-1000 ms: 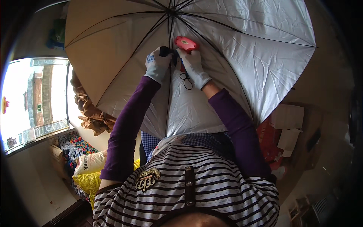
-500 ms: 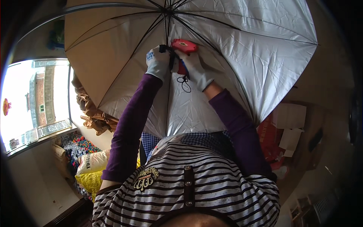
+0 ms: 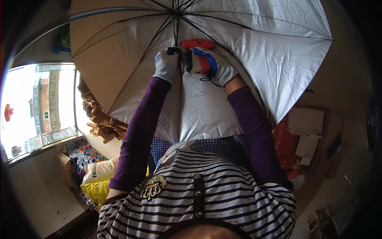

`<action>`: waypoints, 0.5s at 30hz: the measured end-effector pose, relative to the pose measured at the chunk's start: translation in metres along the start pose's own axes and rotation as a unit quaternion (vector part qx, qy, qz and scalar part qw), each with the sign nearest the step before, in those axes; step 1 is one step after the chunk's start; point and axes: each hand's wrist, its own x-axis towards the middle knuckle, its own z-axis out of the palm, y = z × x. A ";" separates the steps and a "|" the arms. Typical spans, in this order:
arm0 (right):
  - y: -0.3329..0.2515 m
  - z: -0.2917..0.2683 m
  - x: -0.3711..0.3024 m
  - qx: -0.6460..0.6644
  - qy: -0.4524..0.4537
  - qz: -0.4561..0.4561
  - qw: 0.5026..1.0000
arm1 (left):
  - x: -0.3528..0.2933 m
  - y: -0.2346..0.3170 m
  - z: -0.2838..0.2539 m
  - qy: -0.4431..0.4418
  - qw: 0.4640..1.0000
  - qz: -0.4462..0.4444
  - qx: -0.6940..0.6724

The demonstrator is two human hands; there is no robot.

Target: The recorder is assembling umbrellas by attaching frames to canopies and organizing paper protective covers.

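An open umbrella (image 3: 278,59), silver inside with black ribs, spreads before me. My left hand (image 3: 166,63), in a white glove with blue print, is closed around a small black piece (image 3: 173,51) of the umbrella's frame, below the central hub (image 3: 175,12). Just to its right, my right hand (image 3: 221,67), gloved in white and blue, is wrapped around a red handheld tool (image 3: 198,44) with a dark end turned toward the left hand. A thin black cord loop (image 3: 207,80) hangs from the tool. The fingertips of both hands are partly hidden.
A curved metal bar (image 3: 95,15) crosses at upper left, over the umbrella. Crumpled brown material (image 3: 99,119) and a yellow-and-white sack (image 3: 97,175) lie to the left, below a bright window (image 3: 39,103). Cardboard pieces (image 3: 305,121) and red packaging (image 3: 284,145) are at right.
My right hand has moved slightly right and turned, bringing the tool's dark end and blue part of the glove into view. The left hand keeps its place on the frame.
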 end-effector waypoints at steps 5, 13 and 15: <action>-0.046 0.008 0.026 0.314 0.013 0.262 0.912 | 0.011 -0.023 0.002 0.008 1.000 0.019 -0.019; -0.067 0.001 0.034 0.535 0.064 0.426 0.727 | 0.019 -0.031 0.008 -0.029 0.993 0.029 -0.107; -0.076 0.001 0.040 0.520 0.071 0.447 0.724 | 0.021 -0.032 0.010 -0.025 0.995 0.026 -0.095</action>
